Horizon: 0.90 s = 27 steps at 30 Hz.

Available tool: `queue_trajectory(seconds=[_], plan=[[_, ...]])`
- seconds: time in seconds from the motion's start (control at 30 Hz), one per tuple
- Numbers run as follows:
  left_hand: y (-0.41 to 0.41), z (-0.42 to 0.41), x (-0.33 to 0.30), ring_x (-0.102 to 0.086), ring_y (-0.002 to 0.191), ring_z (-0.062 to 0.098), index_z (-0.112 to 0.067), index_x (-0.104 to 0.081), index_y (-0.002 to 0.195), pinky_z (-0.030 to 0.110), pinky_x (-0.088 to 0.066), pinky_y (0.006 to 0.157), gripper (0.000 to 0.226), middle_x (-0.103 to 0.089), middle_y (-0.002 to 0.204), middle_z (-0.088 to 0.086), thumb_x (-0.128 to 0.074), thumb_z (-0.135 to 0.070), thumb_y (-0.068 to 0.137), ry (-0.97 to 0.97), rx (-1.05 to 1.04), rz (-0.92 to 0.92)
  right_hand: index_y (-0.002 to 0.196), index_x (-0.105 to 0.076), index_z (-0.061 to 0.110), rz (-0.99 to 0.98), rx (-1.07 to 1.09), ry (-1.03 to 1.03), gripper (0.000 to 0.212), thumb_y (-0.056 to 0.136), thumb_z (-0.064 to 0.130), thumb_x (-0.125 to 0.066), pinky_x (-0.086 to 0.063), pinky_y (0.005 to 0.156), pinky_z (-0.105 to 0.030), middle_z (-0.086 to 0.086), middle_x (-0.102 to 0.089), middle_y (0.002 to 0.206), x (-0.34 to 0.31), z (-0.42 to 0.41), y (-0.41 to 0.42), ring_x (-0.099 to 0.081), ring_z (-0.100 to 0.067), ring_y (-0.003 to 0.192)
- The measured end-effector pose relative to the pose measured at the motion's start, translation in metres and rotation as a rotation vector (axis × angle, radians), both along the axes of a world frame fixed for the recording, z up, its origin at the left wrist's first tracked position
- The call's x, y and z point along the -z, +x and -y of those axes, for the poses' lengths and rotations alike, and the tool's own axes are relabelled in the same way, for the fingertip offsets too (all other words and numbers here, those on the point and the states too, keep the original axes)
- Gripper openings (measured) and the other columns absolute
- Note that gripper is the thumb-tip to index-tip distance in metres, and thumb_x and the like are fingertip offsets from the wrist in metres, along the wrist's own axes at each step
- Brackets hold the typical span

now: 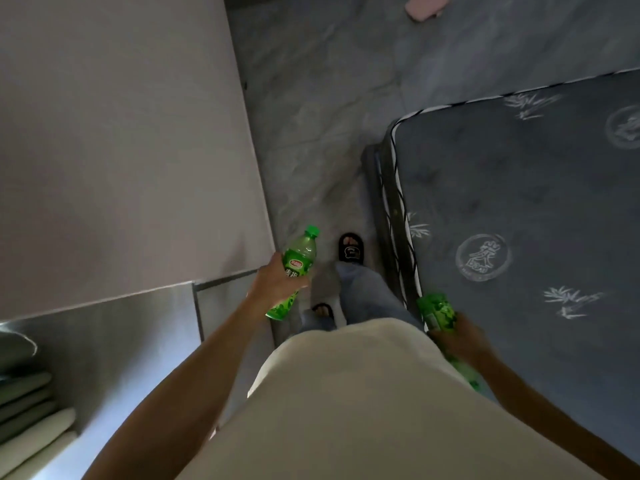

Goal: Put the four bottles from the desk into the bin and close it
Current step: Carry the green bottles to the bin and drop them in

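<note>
My left hand is wrapped around a green plastic bottle with a green cap, held tilted, cap pointing away from me, over the floor. My right hand grips a second green bottle low at my right side, next to the mattress edge; my fingers and arm hide much of it. No bin and no desk are in view.
A pale wall or cabinet side fills the left. A dark blue mattress on a frame stands at the right. Between them runs a narrow strip of grey marbled floor, where my feet in black slippers stand. A pink object lies far ahead.
</note>
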<state>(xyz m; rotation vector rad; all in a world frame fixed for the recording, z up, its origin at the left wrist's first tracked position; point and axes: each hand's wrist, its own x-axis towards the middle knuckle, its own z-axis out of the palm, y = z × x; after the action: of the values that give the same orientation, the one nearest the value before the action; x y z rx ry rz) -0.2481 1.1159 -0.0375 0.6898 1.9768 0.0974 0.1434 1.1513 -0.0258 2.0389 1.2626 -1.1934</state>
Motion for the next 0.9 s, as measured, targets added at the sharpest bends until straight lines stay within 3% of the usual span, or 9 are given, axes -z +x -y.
queue_trajectory(seconds=[0.1, 0.23, 0.4, 0.53, 0.73, 0.83, 0.9], plan=[[-0.014, -0.022, 0.001, -0.062, 0.094, 0.027, -0.023, -0.051, 0.117, 0.031, -0.044, 0.073, 0.068, -0.062, 0.104, 0.003, -0.081, -0.051, 0.064, -0.077, 0.020, -0.052, 0.120, -0.056, 0.010, -0.014, 0.009, 0.008, 0.059, 0.075, 0.040, -0.078, -0.045, 0.079, -0.034, -0.020, -0.068, 0.114, 0.006, -0.063, -0.012, -0.064, -0.038, 0.104], [-0.038, -0.036, 0.003, -0.062, 0.094, 0.029, -0.016, -0.052, 0.123, 0.031, -0.042, 0.075, 0.070, -0.067, 0.116, 0.014, -0.087, -0.045, 0.069, -0.159, -0.042, -0.075, 0.120, -0.055, 0.011, -0.053, -0.066, 0.042, 0.060, 0.075, 0.046, -0.072, -0.049, 0.080, -0.036, -0.019, -0.068, 0.111, 0.011, -0.155, -0.048, -0.066, -0.036, 0.100], [-0.066, -0.052, 0.002, -0.063, 0.092, 0.031, -0.012, -0.054, 0.121, 0.032, -0.043, 0.076, 0.070, -0.069, 0.115, 0.017, -0.090, -0.040, 0.068, -0.251, -0.136, -0.093, 0.122, -0.049, 0.014, -0.135, -0.117, 0.138, 0.066, 0.072, 0.050, -0.072, -0.045, 0.075, -0.034, -0.017, -0.067, 0.107, 0.011, -0.263, -0.111, -0.066, -0.035, 0.095], [-0.091, -0.082, 0.007, -0.067, 0.105, 0.036, -0.012, -0.053, 0.125, 0.034, -0.048, 0.082, 0.067, -0.069, 0.117, 0.016, -0.084, -0.046, 0.075, -0.300, -0.133, -0.060, 0.121, -0.045, 0.014, -0.154, -0.180, 0.187, 0.070, 0.069, 0.055, -0.071, -0.049, 0.079, -0.039, -0.018, -0.066, 0.108, 0.015, -0.334, -0.160, -0.065, -0.040, 0.101], [-0.156, -0.182, 0.011, -0.064, 0.096, 0.033, -0.011, -0.053, 0.121, 0.032, -0.043, 0.075, 0.061, -0.067, 0.118, 0.019, -0.081, -0.045, 0.078, -0.279, -0.102, -0.038, 0.126, -0.047, 0.014, -0.143, -0.157, 0.174, 0.070, 0.072, 0.050, -0.075, -0.052, 0.086, -0.043, -0.019, -0.067, 0.113, 0.019, -0.407, -0.207, -0.064, -0.039, 0.104], [-0.181, -0.253, 0.002, -0.060, 0.083, 0.023, -0.022, -0.054, 0.107, 0.029, -0.044, 0.066, 0.057, -0.067, 0.109, 0.011, -0.085, -0.051, 0.069, -0.218, -0.085, -0.002, 0.130, -0.048, 0.013, -0.094, -0.118, 0.139, 0.072, 0.073, 0.049, -0.076, -0.051, 0.088, -0.042, -0.019, -0.066, 0.118, 0.018, -0.422, -0.213, -0.064, -0.039, 0.107], [-0.195, -0.305, -0.002, -0.062, 0.086, 0.022, -0.022, -0.053, 0.109, 0.028, -0.046, 0.065, 0.065, -0.065, 0.105, 0.006, -0.084, -0.054, 0.062, -0.184, -0.036, 0.027, 0.129, -0.050, 0.014, -0.064, -0.073, 0.130, 0.070, 0.073, 0.049, -0.075, -0.051, 0.085, -0.041, -0.019, -0.068, 0.114, 0.016, -0.426, -0.211, -0.065, -0.038, 0.103]])
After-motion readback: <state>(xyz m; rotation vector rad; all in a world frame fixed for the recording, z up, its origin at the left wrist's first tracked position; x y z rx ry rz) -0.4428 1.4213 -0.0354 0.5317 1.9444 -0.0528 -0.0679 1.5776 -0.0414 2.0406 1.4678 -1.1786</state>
